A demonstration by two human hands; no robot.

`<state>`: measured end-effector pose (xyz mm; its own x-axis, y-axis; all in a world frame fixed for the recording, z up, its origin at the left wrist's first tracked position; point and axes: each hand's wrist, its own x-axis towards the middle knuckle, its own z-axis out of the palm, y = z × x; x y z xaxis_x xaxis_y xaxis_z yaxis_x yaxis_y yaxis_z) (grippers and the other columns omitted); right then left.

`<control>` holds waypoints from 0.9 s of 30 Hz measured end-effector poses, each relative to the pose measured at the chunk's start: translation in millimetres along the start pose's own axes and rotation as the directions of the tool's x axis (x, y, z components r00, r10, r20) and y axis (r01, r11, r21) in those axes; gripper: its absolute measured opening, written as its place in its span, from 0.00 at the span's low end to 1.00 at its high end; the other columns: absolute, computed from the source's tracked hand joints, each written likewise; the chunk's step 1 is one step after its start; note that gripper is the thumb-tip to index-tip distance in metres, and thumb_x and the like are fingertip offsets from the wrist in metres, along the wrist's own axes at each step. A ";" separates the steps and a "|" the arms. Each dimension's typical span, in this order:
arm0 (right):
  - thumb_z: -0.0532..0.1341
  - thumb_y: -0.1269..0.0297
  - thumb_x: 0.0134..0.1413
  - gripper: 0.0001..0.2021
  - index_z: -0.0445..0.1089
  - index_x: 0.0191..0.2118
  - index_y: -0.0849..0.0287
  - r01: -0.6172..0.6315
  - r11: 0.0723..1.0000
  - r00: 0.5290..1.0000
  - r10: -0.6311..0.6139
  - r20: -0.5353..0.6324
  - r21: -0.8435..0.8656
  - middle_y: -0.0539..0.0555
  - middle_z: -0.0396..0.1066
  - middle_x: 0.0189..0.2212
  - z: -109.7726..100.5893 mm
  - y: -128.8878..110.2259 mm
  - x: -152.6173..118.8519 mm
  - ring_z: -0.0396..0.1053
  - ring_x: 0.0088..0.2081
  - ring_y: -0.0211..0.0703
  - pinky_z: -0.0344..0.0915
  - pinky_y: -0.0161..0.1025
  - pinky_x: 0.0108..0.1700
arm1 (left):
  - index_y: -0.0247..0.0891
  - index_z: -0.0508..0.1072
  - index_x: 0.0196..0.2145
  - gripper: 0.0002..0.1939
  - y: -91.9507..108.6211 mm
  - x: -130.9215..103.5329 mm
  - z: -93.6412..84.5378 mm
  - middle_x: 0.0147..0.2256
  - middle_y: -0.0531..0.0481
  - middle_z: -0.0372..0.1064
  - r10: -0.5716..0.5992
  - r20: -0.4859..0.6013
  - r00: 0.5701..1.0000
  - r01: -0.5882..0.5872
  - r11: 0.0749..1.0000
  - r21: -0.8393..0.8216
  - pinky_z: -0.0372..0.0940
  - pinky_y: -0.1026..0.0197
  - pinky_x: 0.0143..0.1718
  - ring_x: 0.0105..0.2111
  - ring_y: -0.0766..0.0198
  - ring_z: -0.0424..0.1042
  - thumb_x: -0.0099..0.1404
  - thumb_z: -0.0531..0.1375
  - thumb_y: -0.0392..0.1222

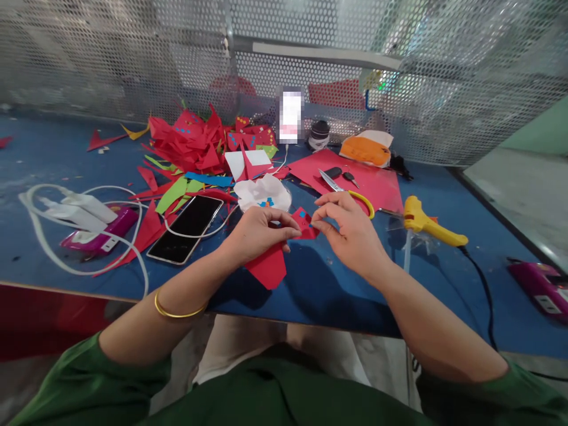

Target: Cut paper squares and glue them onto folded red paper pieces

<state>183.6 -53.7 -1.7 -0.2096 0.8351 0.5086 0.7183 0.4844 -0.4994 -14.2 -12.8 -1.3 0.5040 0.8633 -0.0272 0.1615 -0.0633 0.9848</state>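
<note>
My left hand (266, 234) pinches a red paper piece (270, 269) between thumb and fingers. Part of the red paper shows below the palm, and a part with small blue bits on it sticks out past the fingertips. The hand hides the middle of the paper. Beside that far part, my right hand (348, 239) is closed in a pinch, its fingertips at the paper's right edge; whatever they hold is too small to make out. Just beyond my left hand sits a dish lined with crumpled white paper (255, 188), with small blue and orange pieces (267, 202) inside.
Scissors (331, 180) lie on a red sheet (381, 186). A yellow glue gun (428, 225) with a black cord is at right. Left are a phone (186, 228), a white cable, a purple power strip (100, 236) and piled red cutouts (190, 145). Perforated metal (133, 53) stands behind.
</note>
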 end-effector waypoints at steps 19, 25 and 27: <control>0.61 0.69 0.60 0.05 0.73 0.33 0.54 -0.013 0.999 0.993 0.017 -0.114 0.034 0.55 0.72 0.42 0.1 -4.8 -1.8 0.71 0.49 0.49 0.65 0.52 0.53 | 0.34 0.76 0.27 0.08 -0.1 -0.1 3.0 0.29 0.50 0.74 0.049 -0.002 0.999 -0.050 0.998 -0.025 0.67 0.67 0.22 0.19 0.68 0.73 0.55 0.67 0.41; 0.65 0.67 0.56 0.03 0.73 0.32 0.55 -0.050 0.994 0.995 0.058 -0.077 0.098 0.56 0.72 0.44 0.0 -5.2 -2.3 0.70 0.51 0.49 0.63 0.52 0.56 | 0.34 0.77 0.28 0.08 -1.3 -0.4 2.0 0.32 0.49 0.74 0.078 -0.027 0.997 -0.079 0.996 -0.041 0.69 0.66 0.22 0.19 0.69 0.73 0.55 0.67 0.42; 0.65 0.67 0.56 0.03 0.73 0.31 0.55 -0.037 0.996 0.996 0.044 -0.075 0.087 0.56 0.72 0.45 2.7 -5.5 -2.9 0.69 0.53 0.50 0.62 0.54 0.56 | 0.34 0.78 0.28 0.08 -1.2 -0.9 2.5 0.32 0.49 0.74 0.098 -0.026 0.995 -0.099 0.994 -0.035 0.70 0.66 0.22 0.20 0.69 0.72 0.55 0.67 0.42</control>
<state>178.4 -58.1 -2.3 -0.1280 0.8337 0.5372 0.6653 0.4738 -0.5769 -12.7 -14.8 -2.9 0.4949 0.8658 0.0741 0.0814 -0.1310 0.9880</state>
